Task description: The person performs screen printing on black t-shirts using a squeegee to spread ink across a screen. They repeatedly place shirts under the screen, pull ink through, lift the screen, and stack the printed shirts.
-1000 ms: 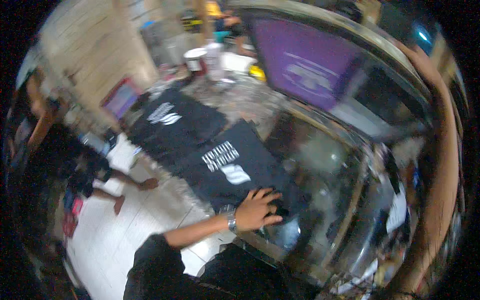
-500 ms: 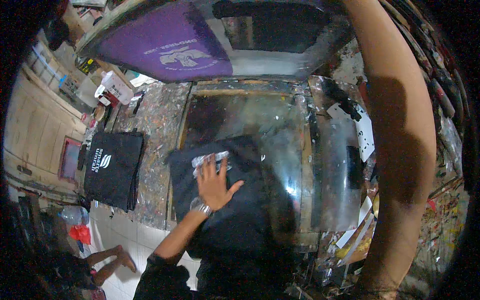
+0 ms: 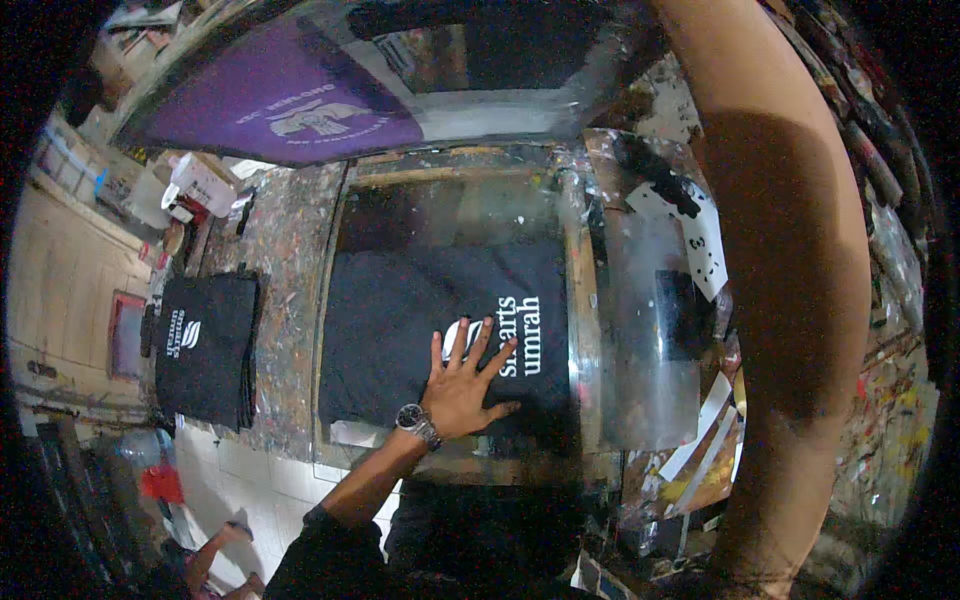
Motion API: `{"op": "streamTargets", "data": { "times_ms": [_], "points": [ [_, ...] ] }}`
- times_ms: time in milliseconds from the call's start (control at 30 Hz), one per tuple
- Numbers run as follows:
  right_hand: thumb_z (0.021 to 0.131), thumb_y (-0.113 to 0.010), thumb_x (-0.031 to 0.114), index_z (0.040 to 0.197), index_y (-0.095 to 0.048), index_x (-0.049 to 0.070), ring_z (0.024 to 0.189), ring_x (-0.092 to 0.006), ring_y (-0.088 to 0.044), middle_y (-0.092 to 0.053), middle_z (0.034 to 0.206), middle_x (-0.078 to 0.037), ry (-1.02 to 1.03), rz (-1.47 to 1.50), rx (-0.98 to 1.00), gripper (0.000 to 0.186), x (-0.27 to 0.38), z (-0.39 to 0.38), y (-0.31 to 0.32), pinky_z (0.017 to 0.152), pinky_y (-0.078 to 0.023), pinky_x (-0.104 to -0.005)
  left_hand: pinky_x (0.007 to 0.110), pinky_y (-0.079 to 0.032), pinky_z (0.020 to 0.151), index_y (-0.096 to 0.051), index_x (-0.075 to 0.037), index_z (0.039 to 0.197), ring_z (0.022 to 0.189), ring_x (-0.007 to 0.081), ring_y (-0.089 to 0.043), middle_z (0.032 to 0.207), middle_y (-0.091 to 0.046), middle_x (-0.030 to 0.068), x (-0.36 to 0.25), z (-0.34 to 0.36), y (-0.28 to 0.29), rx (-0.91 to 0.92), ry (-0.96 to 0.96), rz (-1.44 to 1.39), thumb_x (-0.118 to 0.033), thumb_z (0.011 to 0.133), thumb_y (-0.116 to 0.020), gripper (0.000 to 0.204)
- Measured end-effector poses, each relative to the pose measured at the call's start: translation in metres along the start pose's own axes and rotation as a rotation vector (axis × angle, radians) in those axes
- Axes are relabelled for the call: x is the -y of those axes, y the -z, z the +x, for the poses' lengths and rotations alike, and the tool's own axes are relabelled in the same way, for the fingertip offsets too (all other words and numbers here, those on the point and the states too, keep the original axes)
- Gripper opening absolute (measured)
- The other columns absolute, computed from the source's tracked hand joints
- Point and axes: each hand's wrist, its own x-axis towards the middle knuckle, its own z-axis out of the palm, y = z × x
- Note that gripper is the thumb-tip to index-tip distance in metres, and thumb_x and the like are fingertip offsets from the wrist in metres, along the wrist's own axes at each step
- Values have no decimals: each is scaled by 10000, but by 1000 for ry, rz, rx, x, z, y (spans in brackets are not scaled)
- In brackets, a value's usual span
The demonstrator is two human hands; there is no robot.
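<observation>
The left hand (image 3: 462,400) was laid flat on the black cloth (image 3: 390,300), its fingers spread wide and nothing gripped; part of the white print (image 3: 520,340) was covered by them. The right forearm (image 3: 790,250) was stretched up past the upper edge of the view, so the two hands were held well apart. What was done by the right hand could not be told, because it was cut off there.

The cloth was spread over the glass board (image 3: 430,210), with the upper part of the glass left uncovered. Beyond it the frame (image 3: 250,110) with purple mesh was tilted up. On the bench (image 3: 290,210) to the left, a stack of black cloths (image 3: 210,370) was placed, apart from the board.

Some risks could be judged. If the ink was damp — this could not be seen — the print might be smeared by the fingertips. If the cloth was pushed unevenly by the palm, a crease might be made, or the cloth might be turned askew on the glass. If the frame was not well supported, the left hand and the cloth might be struck by its fall.
</observation>
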Motion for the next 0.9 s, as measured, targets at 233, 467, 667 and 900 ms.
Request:
{"op": "streamTargets", "data": {
  "times_ms": [233,467,667,900],
  "points": [
    [1012,-436,614,1476,-558,76,1502,-412,-354,-374,1617,-241,15,-312,-256,720,-23,3,-14,1239,-266,-495,646,-213,1214,-543,-166,1467,1457,365,-413,1477,-557,137,-171,32,-12,-483,-667,-564,-487,965,-609,599],
    [1017,-473,569,1463,-573,64,1485,-401,-387,-404,1597,-255,26,-264,-262,681,-12,-29,-20,1218,-297,-493,601,-292,1170,-698,-99,1206,1372,421,-500,1351,-651,113,-46,-10,-1,-444,13,-636,-441,929,-670,441],
    [1028,-455,550,1508,-506,38,1512,-396,-340,-353,1629,-243,157,-265,-228,704,-15,1,-12,1237,-267,-484,781,-48,1161,-704,-163,1312,1559,468,-128,1616,-400,195,36,-31,-16,-165,109,72,-671,908,-575,662],
    [1031,-445,557,1443,-517,37,1439,-374,-365,-383,1544,-231,143,-270,-216,667,-35,7,-26,1197,-293,-480,763,-4,1172,-465,-269,1561,1568,429,-171,1697,-276,126,29,-83,-8,-239,373,67,-530,831,-741,823]
  ]
}}
